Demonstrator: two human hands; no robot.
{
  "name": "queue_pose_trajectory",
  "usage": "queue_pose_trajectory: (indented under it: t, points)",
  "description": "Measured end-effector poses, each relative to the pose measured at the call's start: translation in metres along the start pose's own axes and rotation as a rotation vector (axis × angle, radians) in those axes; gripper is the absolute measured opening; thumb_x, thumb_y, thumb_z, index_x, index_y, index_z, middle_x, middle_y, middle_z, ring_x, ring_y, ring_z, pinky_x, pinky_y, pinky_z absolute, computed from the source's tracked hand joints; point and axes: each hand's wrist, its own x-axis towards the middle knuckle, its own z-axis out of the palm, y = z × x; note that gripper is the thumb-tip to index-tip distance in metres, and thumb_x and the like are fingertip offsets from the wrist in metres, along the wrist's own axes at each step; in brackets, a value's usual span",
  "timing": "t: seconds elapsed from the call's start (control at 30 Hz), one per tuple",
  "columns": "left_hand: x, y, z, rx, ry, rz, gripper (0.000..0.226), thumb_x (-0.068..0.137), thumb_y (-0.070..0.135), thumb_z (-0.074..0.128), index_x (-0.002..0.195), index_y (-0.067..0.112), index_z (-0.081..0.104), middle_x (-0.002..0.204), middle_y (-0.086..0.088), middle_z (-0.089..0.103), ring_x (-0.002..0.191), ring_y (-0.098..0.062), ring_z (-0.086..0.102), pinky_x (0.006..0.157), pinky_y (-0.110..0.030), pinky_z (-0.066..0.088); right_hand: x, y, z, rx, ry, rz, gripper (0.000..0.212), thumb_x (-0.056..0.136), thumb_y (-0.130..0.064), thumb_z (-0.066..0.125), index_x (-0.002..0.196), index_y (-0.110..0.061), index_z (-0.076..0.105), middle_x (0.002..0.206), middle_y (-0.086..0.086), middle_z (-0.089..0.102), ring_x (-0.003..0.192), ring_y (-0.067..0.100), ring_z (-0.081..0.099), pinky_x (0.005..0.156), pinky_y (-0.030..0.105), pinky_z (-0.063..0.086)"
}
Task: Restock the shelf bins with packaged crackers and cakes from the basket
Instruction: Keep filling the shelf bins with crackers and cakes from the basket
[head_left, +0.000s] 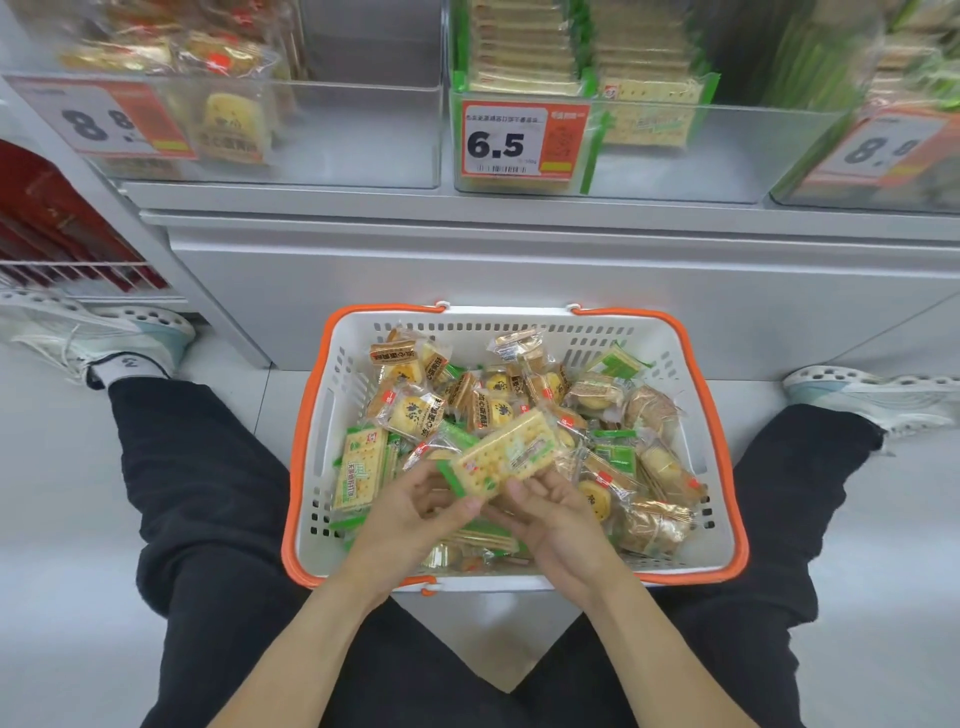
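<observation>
- Person seated on floor, legs in black trousers (208, 493) spread either side of the basket (727, 467); both forearms reach forward over its near rim
- Left hand (415, 512) and right hand (558, 514) together hold one cracker packet (506, 449) above the basket contents: left fingers pinch its lower-left corner, right fingers grip its lower edge
- Held packet: flat, rectangular, clear wrapper with green ends, pale dotted crackers visible through it, small red mark near one corner; tilted, right end higher
- Basket: white perforated walls, orange rim and handles, resting on the floor between the knees, against the shelf base
- Contents: loose mix of green-ended cracker packets (one flat at left (360, 467)), round yellow cakes in clear wrappers with dark print (415, 413), brownish wrapped pieces at right (652, 525)
- Shoes: one far left (98, 332), one far right (872, 392)
- Above: clear shelf bins; left bin (311, 130) partly filled with yellow cake packets, middle bin (675, 150) holds stacked green-edged crackers, with price tag 6.5 (524, 140)
</observation>
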Motion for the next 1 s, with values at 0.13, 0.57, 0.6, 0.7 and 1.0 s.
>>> queue_pose_trajectory:
  t: [0.13,0.57,0.6,0.7,1.0]
  points:
    - [0.0,0.0,0.007,-0.028,0.047,-0.014,0.032,0.084,0.016,0.076,0.114,0.011,0.066,0.108,-0.004,0.075,0.103,-0.02,0.071,0.094,-0.042,0.057,-0.001,-0.003,-0.003,-0.077,0.026,-0.025,0.03,0.089,-0.009,0.069,0.116,-0.002,0.059,0.119,0.02,0.07,0.109,0.029,0.067,0.09,0.04,0.054]
    - [0.011,0.028,-0.006,0.253,0.249,0.164,0.008,0.094,0.011,0.066,0.089,0.017,0.07,0.081,0.003,0.075,0.074,-0.016,0.072,0.063,-0.027,0.055,-0.008,-0.025,-0.013,-0.457,0.258,-0.325,0.068,0.074,-0.023,0.087,0.135,-0.025,0.057,0.128,-0.004,0.067,0.121,0.011,0.062,0.1,0.028,0.051]
    - [0.013,0.033,-0.006,0.339,0.239,0.199,0.011,0.094,0.014,0.067,0.087,0.022,0.071,0.081,0.008,0.074,0.075,-0.012,0.07,0.066,-0.029,0.056,-0.009,-0.025,-0.011,-0.558,0.249,-0.369,0.063,0.078,-0.021,0.084,0.135,-0.026,0.057,0.13,-0.009,0.065,0.124,0.005,0.058,0.099,0.021,0.049]
    - [0.019,0.051,0.002,0.444,0.151,0.247,0.016,0.094,0.019,0.067,0.082,0.03,0.069,0.078,0.011,0.072,0.076,-0.01,0.068,0.067,-0.035,0.057,-0.01,-0.03,-0.004,-1.043,0.174,-0.475,0.05,0.088,-0.033,0.077,0.134,-0.033,0.059,0.134,-0.021,0.057,0.131,-0.004,0.046,0.102,0.007,0.036]
    - [0.053,0.142,0.025,0.385,0.123,0.439,0.013,0.102,0.03,0.054,0.1,0.032,0.067,0.086,0.011,0.071,0.075,-0.012,0.069,0.06,-0.031,0.053,-0.018,-0.105,0.018,-0.623,0.205,-0.367,0.032,0.082,-0.022,0.076,0.111,-0.013,0.066,0.098,0.003,0.076,0.093,0.019,0.072,0.083,0.033,0.06]
